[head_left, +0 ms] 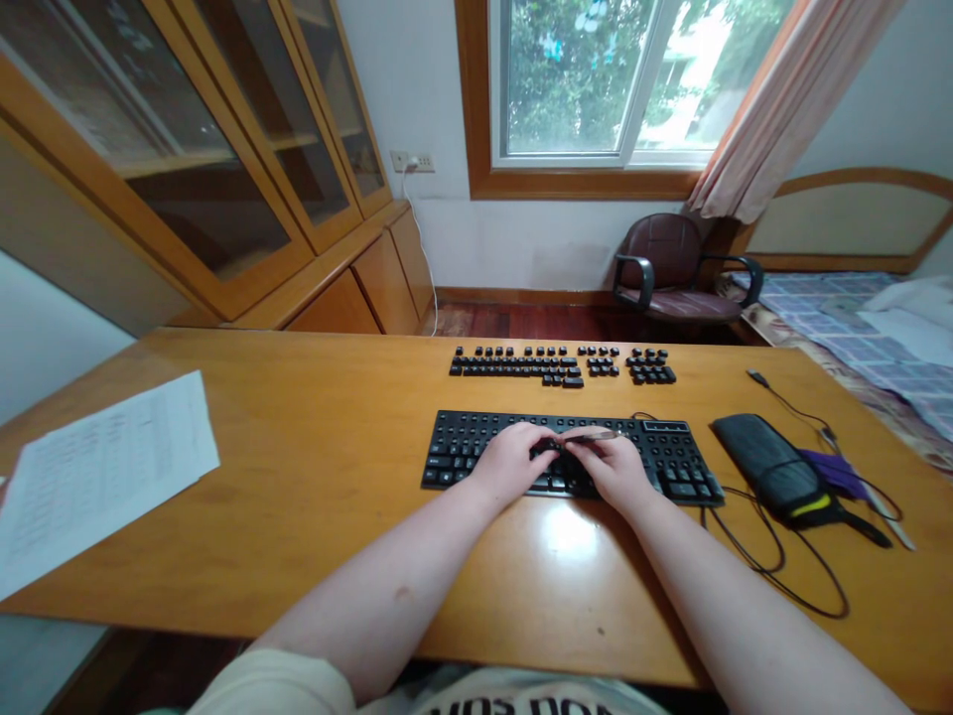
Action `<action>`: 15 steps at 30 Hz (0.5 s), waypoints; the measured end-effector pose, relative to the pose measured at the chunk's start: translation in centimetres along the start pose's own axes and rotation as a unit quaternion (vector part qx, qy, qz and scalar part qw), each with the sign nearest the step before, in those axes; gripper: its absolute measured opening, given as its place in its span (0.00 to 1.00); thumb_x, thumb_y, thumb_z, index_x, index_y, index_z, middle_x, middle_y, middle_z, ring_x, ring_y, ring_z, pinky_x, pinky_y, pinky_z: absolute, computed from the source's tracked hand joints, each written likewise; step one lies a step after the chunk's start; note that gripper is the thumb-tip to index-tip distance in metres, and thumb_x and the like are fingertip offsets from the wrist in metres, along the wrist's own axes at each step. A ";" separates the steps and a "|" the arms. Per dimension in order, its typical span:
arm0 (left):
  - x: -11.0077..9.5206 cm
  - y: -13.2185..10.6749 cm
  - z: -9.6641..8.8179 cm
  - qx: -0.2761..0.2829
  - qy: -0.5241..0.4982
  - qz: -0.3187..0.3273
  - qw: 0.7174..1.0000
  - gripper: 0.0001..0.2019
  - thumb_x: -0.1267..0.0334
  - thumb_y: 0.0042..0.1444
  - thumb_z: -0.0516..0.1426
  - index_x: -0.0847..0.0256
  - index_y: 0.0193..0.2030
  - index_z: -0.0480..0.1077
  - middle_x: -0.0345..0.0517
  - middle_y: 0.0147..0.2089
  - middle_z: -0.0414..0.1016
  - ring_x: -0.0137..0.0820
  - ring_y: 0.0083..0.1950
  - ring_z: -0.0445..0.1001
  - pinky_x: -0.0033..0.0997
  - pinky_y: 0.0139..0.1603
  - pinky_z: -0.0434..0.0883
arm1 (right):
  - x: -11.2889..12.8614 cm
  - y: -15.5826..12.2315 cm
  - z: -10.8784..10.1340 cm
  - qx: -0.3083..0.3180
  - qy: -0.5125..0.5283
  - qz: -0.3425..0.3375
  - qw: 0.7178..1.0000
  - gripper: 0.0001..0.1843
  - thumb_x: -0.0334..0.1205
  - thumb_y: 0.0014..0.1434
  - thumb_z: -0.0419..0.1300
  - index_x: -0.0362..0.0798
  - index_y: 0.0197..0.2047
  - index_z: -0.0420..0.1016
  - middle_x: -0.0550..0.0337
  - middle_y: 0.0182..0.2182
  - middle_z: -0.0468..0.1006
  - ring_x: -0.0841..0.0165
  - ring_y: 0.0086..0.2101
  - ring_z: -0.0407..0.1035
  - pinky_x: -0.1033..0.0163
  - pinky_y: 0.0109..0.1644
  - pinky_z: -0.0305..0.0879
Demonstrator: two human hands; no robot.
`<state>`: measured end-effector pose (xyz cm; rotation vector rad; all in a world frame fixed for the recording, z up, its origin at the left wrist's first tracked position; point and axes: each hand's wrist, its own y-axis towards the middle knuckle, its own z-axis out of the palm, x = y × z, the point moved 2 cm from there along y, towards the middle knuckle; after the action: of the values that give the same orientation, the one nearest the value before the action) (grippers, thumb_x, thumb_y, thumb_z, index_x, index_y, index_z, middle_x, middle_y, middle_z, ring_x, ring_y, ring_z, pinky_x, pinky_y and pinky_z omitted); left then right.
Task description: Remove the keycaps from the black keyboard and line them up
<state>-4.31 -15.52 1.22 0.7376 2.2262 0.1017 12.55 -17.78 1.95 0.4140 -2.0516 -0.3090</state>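
Note:
A black keyboard (466, 447) lies across the desk in front of me. My left hand (515, 462) rests on its middle, thumb and fingers pinched together at the keys; what they hold, if anything, is too small to make out. Close beside it, my right hand (614, 469) grips a slim, dark, pen-like tool (602, 435), its tip pointing left toward my left fingertips. Both hands cover the centre keys. Beyond the keyboard, loose black keycaps (513, 364) are laid out in rows like a keyboard's layout.
On the right sit a black pouch (770, 467), a purple item (838, 473) and a USB cable (789, 404). Black cord (781, 566) loops near the desk's right side. Printed papers (111, 467) lie at left. Beyond the desk are a cabinet (372, 268) and an armchair (666, 258).

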 end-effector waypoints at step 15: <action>0.0 0.0 -0.1 0.003 0.014 0.074 0.997 0.12 0.65 0.54 0.57 0.59 0.46 0.73 0.46 0.44 0.76 0.31 0.45 0.72 0.32 0.50 0.69 | 0.2 -0.1 -0.2 0.038 0.014 -0.074 0.996 0.10 0.36 0.60 0.53 0.50 0.38 0.75 0.56 0.33 0.77 0.67 0.37 0.71 0.59 0.42 0.69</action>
<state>-4.40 -15.53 1.21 0.9085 2.1974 0.1781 12.61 -17.92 2.15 0.6161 -2.0144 -0.3130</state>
